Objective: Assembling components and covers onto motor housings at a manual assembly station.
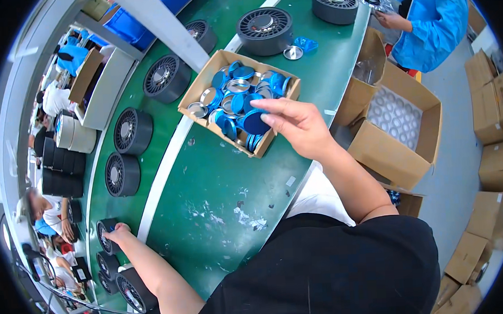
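Observation:
My right hand (302, 126) is above a shallow cardboard box (241, 150), pinching a round cap with blue film (255, 123) between thumb and fingers. Many similar caps (237, 86), some blue and some silver, lie jumbled in that box. Far to the left, my left hand (118, 233) is at the rim of a dark grey spoked wheel (106, 237), its fingers closed. A bit of blue shows at those fingertips, too small to name.
More dark wheels (265, 31) stand along the green workbench (207, 187). A silver cap (293, 53) lies beside blue film (306, 44). A slanted metal post (162, 28) crosses the bench. At right are an open carton of white round parts (394, 118) and a blue-jacketed person (435, 25).

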A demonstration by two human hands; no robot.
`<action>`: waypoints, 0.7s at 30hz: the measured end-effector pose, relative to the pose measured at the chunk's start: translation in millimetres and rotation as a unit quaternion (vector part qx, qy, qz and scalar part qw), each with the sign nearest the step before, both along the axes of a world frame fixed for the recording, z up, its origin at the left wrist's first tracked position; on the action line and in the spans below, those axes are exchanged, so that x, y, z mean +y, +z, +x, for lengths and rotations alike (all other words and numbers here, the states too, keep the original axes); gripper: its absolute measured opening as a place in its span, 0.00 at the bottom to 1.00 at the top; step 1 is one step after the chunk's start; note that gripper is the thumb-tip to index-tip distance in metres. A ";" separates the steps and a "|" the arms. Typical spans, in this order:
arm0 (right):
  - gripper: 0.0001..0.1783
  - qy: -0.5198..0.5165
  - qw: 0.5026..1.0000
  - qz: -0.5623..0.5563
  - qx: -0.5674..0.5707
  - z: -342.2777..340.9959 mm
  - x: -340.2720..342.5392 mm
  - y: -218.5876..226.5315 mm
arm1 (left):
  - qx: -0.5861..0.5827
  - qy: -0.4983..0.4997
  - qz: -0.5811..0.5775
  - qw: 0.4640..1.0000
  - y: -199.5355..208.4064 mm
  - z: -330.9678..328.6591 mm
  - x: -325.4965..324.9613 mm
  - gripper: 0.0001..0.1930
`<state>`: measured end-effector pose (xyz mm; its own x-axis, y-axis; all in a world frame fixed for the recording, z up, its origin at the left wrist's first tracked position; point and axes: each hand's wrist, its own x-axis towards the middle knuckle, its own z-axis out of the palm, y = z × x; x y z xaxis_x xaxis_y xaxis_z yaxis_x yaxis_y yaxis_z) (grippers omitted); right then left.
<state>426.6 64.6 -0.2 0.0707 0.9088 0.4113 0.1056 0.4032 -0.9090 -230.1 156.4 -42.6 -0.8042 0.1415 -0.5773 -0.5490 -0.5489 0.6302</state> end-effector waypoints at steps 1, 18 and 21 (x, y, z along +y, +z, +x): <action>0.16 0.029 0.992 -0.053 0.115 5.6 -1.9 -1.5 | 0.004 -0.005 0.003 1.000 2.6 3.9 4.3 0.17; 0.27 -0.017 0.987 -0.027 -0.160 33.8 9.0 17.0 | -0.114 -0.386 0.030 0.915 41.4 223.5 -194.0 0.39; 0.27 -0.021 0.970 0.011 -0.244 40.4 14.3 16.2 | -0.095 -0.441 -0.019 0.892 34.5 275.7 -229.7 0.38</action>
